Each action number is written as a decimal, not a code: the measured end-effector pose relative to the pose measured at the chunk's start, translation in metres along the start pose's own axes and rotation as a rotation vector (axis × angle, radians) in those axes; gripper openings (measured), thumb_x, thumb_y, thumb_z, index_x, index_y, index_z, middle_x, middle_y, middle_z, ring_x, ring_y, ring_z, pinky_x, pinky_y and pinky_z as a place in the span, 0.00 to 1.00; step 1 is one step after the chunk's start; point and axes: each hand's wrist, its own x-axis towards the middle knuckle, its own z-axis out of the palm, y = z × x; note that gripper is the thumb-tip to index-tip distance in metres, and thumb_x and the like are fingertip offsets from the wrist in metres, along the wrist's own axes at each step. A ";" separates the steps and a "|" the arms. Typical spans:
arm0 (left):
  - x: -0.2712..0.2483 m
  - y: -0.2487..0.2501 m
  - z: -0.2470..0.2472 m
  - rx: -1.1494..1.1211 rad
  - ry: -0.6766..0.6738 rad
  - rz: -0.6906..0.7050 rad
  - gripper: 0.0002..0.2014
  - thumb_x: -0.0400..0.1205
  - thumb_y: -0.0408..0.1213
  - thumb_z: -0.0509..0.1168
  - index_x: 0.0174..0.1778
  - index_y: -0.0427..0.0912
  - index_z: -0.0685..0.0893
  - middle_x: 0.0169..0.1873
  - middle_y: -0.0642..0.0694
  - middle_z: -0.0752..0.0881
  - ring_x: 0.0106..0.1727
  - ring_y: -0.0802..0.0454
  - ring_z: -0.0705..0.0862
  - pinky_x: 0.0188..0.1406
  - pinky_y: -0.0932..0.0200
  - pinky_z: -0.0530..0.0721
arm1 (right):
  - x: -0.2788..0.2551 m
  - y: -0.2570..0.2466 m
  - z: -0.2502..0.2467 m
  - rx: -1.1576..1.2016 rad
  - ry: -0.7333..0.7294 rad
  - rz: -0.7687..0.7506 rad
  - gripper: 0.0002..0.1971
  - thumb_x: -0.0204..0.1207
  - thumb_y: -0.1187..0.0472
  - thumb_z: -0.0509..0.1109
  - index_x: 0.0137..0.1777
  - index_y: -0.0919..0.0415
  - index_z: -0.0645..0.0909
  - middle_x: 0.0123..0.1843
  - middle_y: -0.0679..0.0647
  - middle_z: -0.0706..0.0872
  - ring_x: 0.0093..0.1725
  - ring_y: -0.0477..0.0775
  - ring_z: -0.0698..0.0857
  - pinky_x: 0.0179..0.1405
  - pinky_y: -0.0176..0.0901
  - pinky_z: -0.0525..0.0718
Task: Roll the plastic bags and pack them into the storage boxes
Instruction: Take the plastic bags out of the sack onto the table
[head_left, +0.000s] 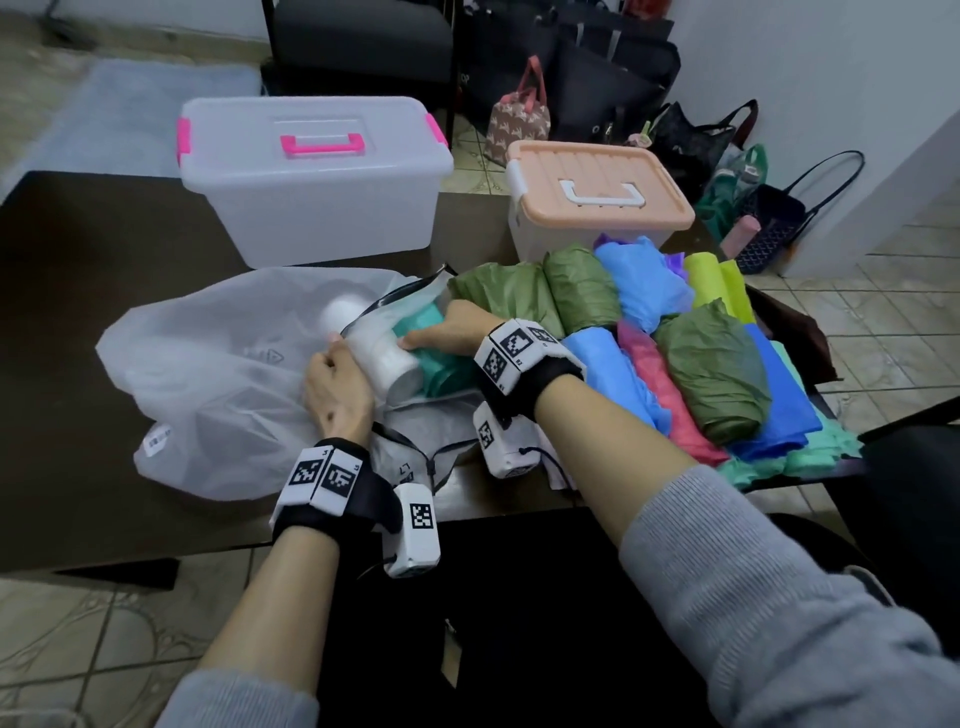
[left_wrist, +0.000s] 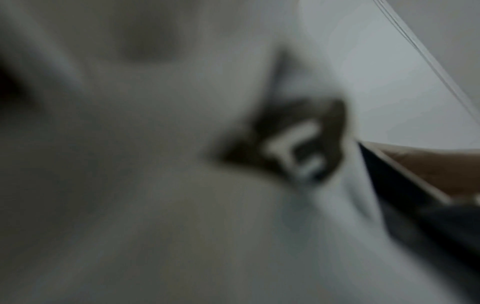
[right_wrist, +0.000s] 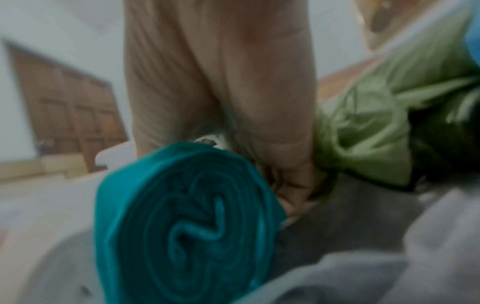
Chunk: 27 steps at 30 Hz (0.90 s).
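Note:
At the table's middle my left hand (head_left: 337, 366) grips a white roll of bags (head_left: 387, 364), which lies against a teal roll (head_left: 441, 358). My right hand (head_left: 447, 330) curls over the teal roll (right_wrist: 187, 222), whose spiral end shows in the right wrist view under the fingers (right_wrist: 221, 92). A clear bag with a dark zip edge (head_left: 400, 301) drapes over both rolls. A big translucent white bag (head_left: 208, 374) lies flat to the left and fills the blurred left wrist view (left_wrist: 155, 164). Two storage boxes stand behind with lids on: a clear one with pink handle (head_left: 311, 176) and a peach-lidded one (head_left: 597, 192).
Rolled and folded bags in green (head_left: 711, 374), blue (head_left: 644, 286), pink (head_left: 660, 384) and yellow-green (head_left: 711, 280) crowd the table's right side. A green bag (right_wrist: 376, 127) lies beside my right hand. Handbags (head_left: 519, 119) stand on the tiled floor behind the table.

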 end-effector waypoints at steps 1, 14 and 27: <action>0.000 0.000 0.000 0.000 0.006 -0.003 0.25 0.88 0.49 0.46 0.53 0.31 0.80 0.57 0.31 0.82 0.59 0.36 0.78 0.60 0.47 0.72 | -0.002 0.000 -0.001 0.035 -0.017 0.033 0.32 0.71 0.44 0.73 0.67 0.67 0.74 0.58 0.57 0.80 0.50 0.53 0.78 0.43 0.39 0.75; -0.001 -0.001 -0.001 0.034 0.004 0.051 0.26 0.88 0.48 0.47 0.54 0.26 0.80 0.58 0.26 0.81 0.60 0.32 0.78 0.61 0.44 0.72 | -0.072 0.034 -0.057 0.951 -0.320 0.121 0.12 0.67 0.62 0.68 0.50 0.67 0.79 0.42 0.62 0.85 0.40 0.58 0.83 0.53 0.49 0.82; -0.003 0.000 -0.001 0.049 -0.029 0.022 0.24 0.88 0.40 0.46 0.64 0.21 0.76 0.66 0.21 0.74 0.66 0.28 0.73 0.64 0.43 0.68 | -0.174 0.186 -0.183 0.748 0.717 0.175 0.16 0.66 0.63 0.74 0.54 0.63 0.78 0.44 0.59 0.84 0.38 0.55 0.84 0.35 0.44 0.85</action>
